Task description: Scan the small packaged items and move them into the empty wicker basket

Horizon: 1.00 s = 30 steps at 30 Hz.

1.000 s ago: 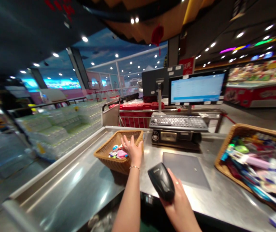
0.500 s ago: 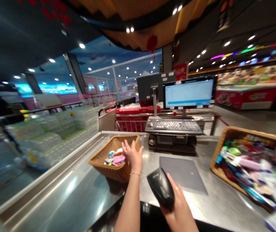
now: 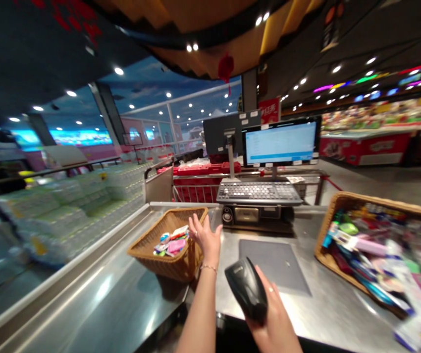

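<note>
Just now, the fingers (image 3: 196, 228) of the left hand (image 3: 206, 240) are fanning wide and holding nothing, their tips reaching past the right rim of a woven wicker basket (image 3: 147, 231). Small bright packets (image 3: 169, 244) are lying in the basket just left of those fingertips, and this hand is the nearer one to them. A thin bracelet (image 3: 208, 268) is sitting on the wrist, and the forearm is rising steeply from the bottom of the view.

Close beside it, the right hand (image 3: 275, 321) is gripping a black handheld barcode scanner (image 3: 246, 289), whose long axis is slanting up and left from the palm, its nose angled toward the basket. Most of the fingers are hidden behind the scanner, though a ring (image 3: 270, 289) is showing on one.

Both hands are reaching over a stainless steel counter (image 3: 328, 306). A grey mat (image 3: 273, 267) is lying on the steel, a second wicker basket (image 3: 324, 225) of mixed packaged goods is sitting further right, and a keyboard (image 3: 258, 193) is standing beyond.
</note>
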Available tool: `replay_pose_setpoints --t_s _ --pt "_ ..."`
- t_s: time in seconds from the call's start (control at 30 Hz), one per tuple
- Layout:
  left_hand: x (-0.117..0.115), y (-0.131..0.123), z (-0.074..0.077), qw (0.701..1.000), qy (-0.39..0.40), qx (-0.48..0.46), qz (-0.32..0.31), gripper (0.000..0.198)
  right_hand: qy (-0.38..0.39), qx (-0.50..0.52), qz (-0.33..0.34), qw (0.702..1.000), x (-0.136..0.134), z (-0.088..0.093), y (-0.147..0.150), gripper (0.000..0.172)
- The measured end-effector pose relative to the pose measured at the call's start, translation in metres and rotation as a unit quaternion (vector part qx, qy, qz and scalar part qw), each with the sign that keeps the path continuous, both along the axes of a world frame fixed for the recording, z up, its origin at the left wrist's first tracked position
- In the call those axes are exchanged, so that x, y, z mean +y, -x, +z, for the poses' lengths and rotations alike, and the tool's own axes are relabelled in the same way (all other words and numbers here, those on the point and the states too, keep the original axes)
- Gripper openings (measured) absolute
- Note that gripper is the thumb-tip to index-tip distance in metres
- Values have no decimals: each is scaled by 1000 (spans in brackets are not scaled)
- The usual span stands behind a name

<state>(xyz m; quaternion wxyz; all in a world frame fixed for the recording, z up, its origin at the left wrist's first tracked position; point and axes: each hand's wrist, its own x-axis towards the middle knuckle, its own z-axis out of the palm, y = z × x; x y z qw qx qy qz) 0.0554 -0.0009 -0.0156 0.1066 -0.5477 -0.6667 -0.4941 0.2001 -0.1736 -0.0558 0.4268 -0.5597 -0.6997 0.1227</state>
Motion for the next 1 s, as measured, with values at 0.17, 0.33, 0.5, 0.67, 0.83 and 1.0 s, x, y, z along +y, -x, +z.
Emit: replay_pose_setpoints --t_s 0.17,0.33,0.5,0.67,0.83,1.0 --pt "-3 -9 0 1000 13 10 -10 47 -16 24 -24 999 -3 1 2 62" --pt "-6 -20 -1 1000 8 15 -20 46 -18 6 -4 1000 -2 -5 -8 63" --pt "-8 -29 -1 999 3 28 -21 46 -23 -9 5 1000 -1 -9 -19 64" --pt "-11 -39 1 999 6 30 -33 45 -19 11 3 1000 -2 -9 -23 65" --pt "-12 -50 0 999 16 20 -46 43 -38 56 -19 998 -5 -9 -21 62" --pt "-11 -62 -2 998 25 14 -62 44 -55 58 -42 996 -6 -10 -27 65"
